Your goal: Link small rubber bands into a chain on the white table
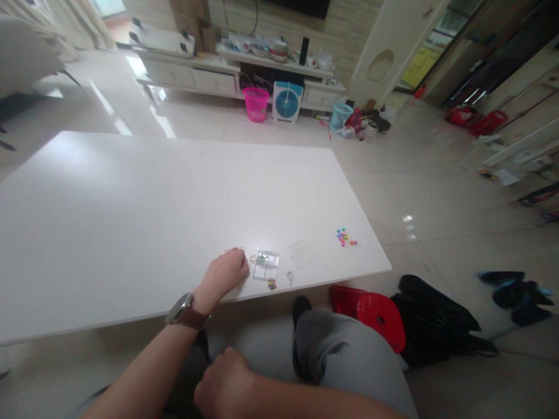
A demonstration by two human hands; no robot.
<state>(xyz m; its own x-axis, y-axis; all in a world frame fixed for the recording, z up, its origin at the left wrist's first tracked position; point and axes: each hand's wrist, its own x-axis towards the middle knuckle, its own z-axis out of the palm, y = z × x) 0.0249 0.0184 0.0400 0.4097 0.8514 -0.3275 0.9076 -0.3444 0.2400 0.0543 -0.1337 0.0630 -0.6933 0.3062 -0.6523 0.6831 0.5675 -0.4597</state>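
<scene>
My left hand (225, 273), with a watch (186, 313) on its wrist, rests on the white table (174, 203) near the front edge. Its fingers are curled down among small gold-coloured rings (253, 259); what they hold, if anything, is hidden. Just right of it lies a clear plastic box (266, 273) with compartments, small greenish pieces in a back one. A small multicoloured cluster (272, 284) and a small pale, key-like piece (290, 277) lie by the table edge. My right hand (227, 378) is a closed fist over my lap, below the table edge, with nothing showing in it.
A clear flat square (301, 254), like a lid, lies right of the box. Several bright small pieces (343, 237) are scattered near the table's right edge. A red stool (379, 320) and a black bag (437, 320) stand on the floor beside my legs.
</scene>
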